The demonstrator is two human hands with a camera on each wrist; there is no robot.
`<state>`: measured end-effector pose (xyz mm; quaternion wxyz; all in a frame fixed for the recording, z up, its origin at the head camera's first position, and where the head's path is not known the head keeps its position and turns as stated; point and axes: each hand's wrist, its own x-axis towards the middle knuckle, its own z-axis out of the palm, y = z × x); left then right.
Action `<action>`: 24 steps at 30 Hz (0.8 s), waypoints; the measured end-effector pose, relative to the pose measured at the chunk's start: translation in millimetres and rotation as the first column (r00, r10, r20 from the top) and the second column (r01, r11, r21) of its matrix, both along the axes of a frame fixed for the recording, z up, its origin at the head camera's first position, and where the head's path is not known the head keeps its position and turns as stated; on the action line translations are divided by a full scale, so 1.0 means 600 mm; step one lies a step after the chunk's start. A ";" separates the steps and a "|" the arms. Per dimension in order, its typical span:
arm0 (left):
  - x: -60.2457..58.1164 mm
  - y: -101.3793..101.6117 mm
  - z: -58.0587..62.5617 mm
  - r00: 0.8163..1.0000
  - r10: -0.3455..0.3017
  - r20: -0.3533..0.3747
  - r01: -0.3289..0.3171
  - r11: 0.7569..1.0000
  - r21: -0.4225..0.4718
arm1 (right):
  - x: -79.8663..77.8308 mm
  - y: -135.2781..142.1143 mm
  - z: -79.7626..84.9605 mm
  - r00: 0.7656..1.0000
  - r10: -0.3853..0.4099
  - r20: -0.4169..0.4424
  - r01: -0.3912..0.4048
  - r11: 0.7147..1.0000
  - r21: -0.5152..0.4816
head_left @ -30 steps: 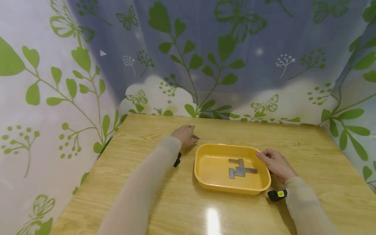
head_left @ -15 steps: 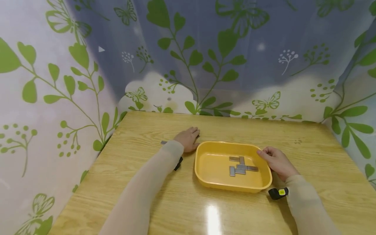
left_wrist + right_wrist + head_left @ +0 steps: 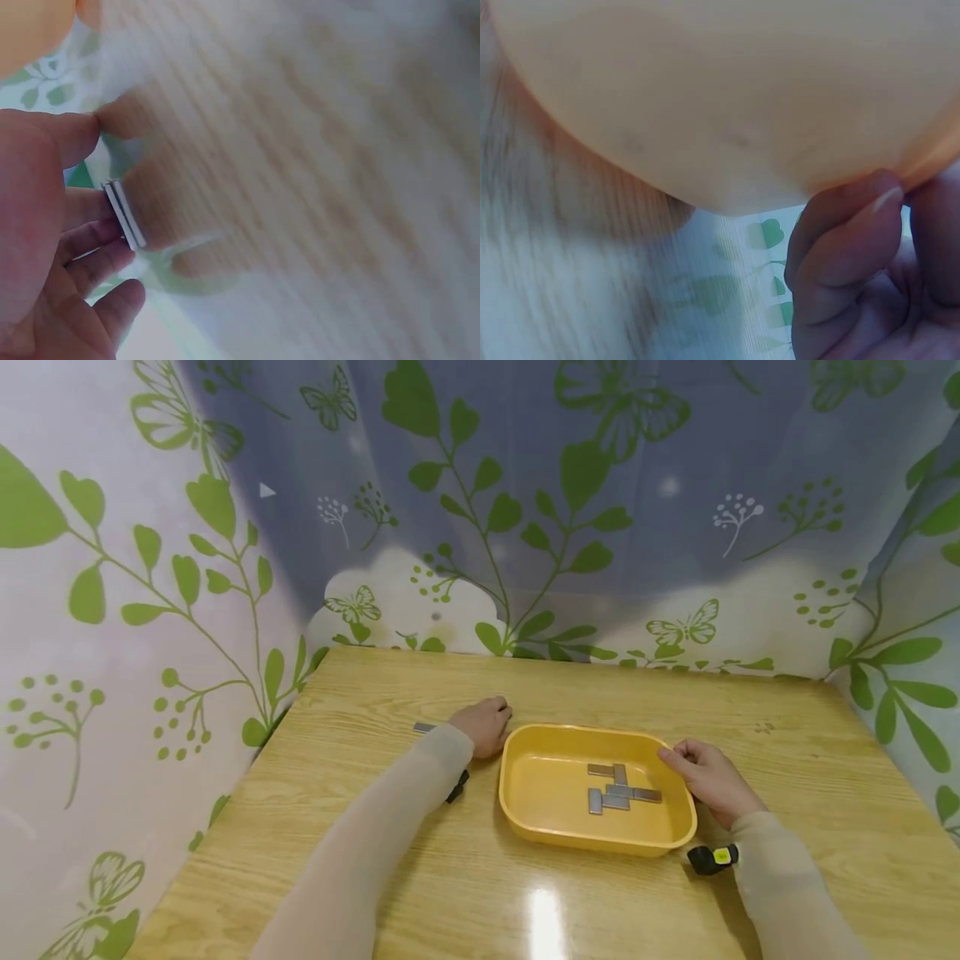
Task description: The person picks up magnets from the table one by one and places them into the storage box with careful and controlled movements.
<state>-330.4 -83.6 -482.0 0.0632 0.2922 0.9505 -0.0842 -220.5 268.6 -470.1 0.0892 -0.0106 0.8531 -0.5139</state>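
My right hand (image 3: pixel 712 779) grips the right rim of a yellow plastic tray (image 3: pixel 592 842), thumb over the edge and curled fingers outside it. Several small flat grey metal bars (image 3: pixel 618 792) lie together on the tray's floor. Close to the tray's left end, my left hand (image 3: pixel 482 727) is low over the table. In the left wrist view its fingertips touch a thin metal bar (image 3: pixel 124 215) at the tabletop, while the thumb (image 3: pixel 79 139) stands apart from it. That bar is hidden in the head view. Another grey bar (image 3: pixel 423 727) lies left of the left wrist.
The wooden table (image 3: pixel 360 693) runs back to a leaf-patterned curtain (image 3: pixel 450 585), with the same pattern at both sides. Black straps with small devices (image 3: pixel 712 858) sit at the wrists. A bright reflection shows on the table near the front.
My left hand has come slightly toward me and right; its fingers stretched out, then bent somewhat. A bar left of the wrist has come into view. The right hand keeps holding the tray.
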 end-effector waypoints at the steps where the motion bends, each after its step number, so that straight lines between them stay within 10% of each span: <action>1: 0.002 0.001 0.001 1.000 -0.008 -0.003 0.008 1.000 -0.011 | 0.001 0.001 0.000 1.000 -0.001 -0.002 0.001 1.000 0.003; 12: 0.052 -0.019 0.010 1.000 0.022 -0.002 -0.022 0.997 -0.072 | 0.000 -0.003 0.001 1.000 -0.002 -0.015 0.002 1.000 0.006; 24: 0.137 -0.058 0.018 0.997 0.080 -0.013 -0.079 0.994 0.071 | 0.002 -0.004 0.002 1.000 -0.008 -0.023 0.008 1.000 0.018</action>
